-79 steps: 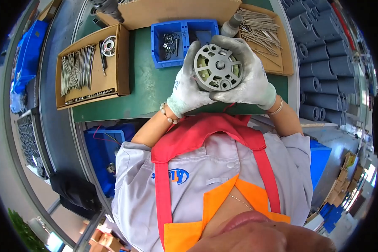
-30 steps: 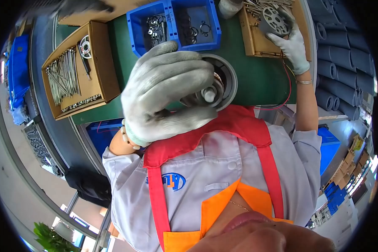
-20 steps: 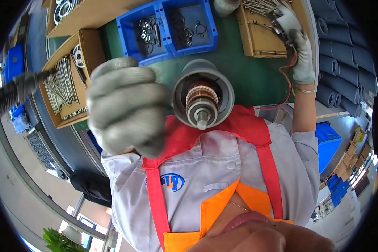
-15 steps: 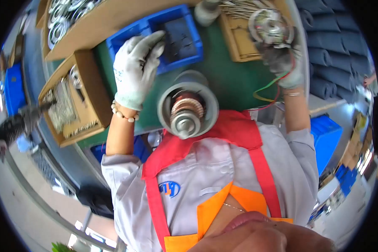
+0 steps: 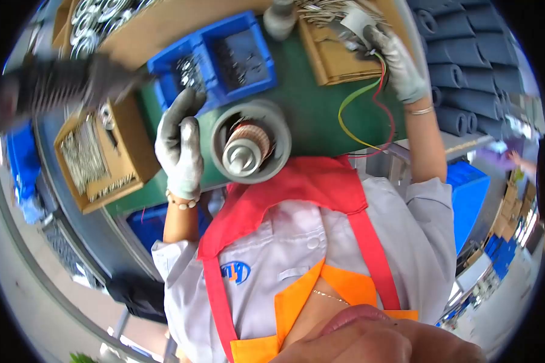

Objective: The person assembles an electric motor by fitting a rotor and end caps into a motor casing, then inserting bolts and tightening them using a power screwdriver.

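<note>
The copper core (image 5: pixel 252 138) is already inside its gray casing (image 5: pixel 281 132); the wired cover (image 5: pixel 358 23) is off, clasped in our right hand (image 5: pixel 399 63). Our left hand (image 5: pixel 179 156) hangs loose, seemingly empty.

the worktop (image 5: pixel 315 124) is coloured green, the divided bin (image 5: pixel 207 64) blue. the motor housing (image 5: pixel 280 130) is finished in grey; its armature (image 5: pixel 249 139) is banded copper-brown and silver. the end cover (image 5: pixel 356 22) is tinted pale grey, its leads (image 5: pixel 343 104) sheathed in yellow-green and red. the left glove (image 5: pixel 183 145) and right glove (image 5: pixel 399 66) are smudged grey over white. the grey shirt (image 5: pixel 266 242) is trimmed with an orange collar (image 5: pixel 300 296) and crossed by red straps (image 5: pixel 374 260).
</note>
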### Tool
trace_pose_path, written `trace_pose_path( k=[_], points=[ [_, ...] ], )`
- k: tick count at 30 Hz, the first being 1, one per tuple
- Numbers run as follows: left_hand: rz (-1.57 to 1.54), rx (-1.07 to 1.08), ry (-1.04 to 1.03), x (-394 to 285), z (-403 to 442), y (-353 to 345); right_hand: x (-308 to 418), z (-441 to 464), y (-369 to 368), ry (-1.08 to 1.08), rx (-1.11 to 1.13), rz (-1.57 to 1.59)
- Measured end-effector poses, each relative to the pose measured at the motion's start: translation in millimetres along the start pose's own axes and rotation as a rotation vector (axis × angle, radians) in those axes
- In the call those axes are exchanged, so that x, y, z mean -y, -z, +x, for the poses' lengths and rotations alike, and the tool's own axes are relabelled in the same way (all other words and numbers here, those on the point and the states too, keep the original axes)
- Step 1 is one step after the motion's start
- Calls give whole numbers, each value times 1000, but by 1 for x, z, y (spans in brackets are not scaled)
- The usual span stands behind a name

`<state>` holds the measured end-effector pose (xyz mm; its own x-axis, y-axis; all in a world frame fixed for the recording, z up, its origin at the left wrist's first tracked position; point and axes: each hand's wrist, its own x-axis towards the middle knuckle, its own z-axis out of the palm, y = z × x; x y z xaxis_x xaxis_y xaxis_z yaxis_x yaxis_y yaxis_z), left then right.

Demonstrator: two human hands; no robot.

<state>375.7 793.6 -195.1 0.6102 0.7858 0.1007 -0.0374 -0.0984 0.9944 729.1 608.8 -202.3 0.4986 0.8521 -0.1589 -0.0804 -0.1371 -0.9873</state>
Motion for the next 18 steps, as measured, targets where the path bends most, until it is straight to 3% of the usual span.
trace_pose_path(
  k=[2, 3, 5, 8, 11, 12, 16, 18],
  points=[
    [-81, 76, -21, -6, -19, 6, -17, 23, 10, 153, -95, -540],
    [-151, 123, -61, -6, -26, 5, -9, 23, 6, 70, -99, -787],
    [-231, 218, -74, -11, -36, -2, -4, 22, -4, 49, -32, -908],
    [-3, 344, -152, -24, -30, -12, -25, 24, -1, 126, -32, -1124],
    [-60, 349, -68, -21, -24, -26, -28, 17, -3, 201, -38, -1198],
    [-41, 342, -67, -18, -23, -28, -18, 11, -12, 118, -22, -1210],
    [-70, 411, -69, -10, -18, -30, -24, 1, -9, 128, -15, -1210],
    [-86, 382, -25, -9, -18, -32, -29, -2, -7, 260, -17, -1208]
  ],
)
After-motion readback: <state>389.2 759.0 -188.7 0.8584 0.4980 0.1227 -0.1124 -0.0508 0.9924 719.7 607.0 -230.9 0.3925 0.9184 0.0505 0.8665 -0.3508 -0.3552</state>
